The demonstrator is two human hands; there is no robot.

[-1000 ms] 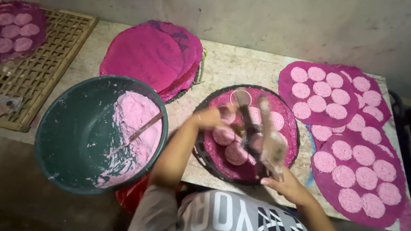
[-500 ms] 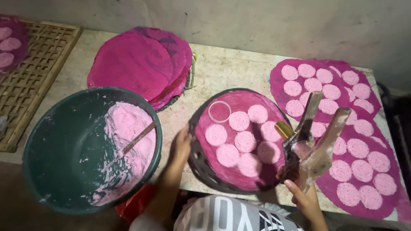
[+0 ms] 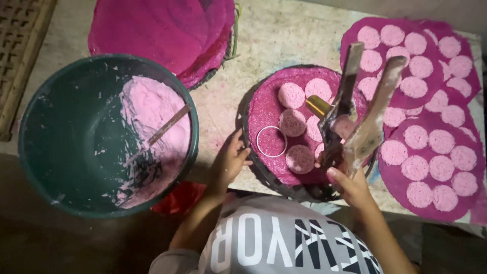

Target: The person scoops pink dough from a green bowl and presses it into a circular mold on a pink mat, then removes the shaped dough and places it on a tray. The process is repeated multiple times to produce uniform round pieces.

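Observation:
A round dark tray [image 3: 264, 175] lined with magenta cloth holds several pink dough discs [image 3: 291, 95] and a thin white ring [image 3: 271, 141]. My left hand [image 3: 231, 162] grips the tray's near-left rim, just left of the ring. My right hand [image 3: 350, 187] is closed on a two-armed metal press tool [image 3: 360, 116] smeared with dough. The tool stands up over the tray's right side, its arms spread apart, and it hides some of the discs.
A green basin [image 3: 61, 127] with pink dough [image 3: 152, 106] and a stick [image 3: 170, 124] stands at left. A stack of magenta cloths [image 3: 162, 30] lies behind. Cloths covered with discs [image 3: 431, 147] fill the right. A woven rack [image 3: 20, 61] sits far left.
My left hand left the discs and went to the tray's rim. The tray turned, carrying the ring from the far side to the near left. My right hand raised the tool.

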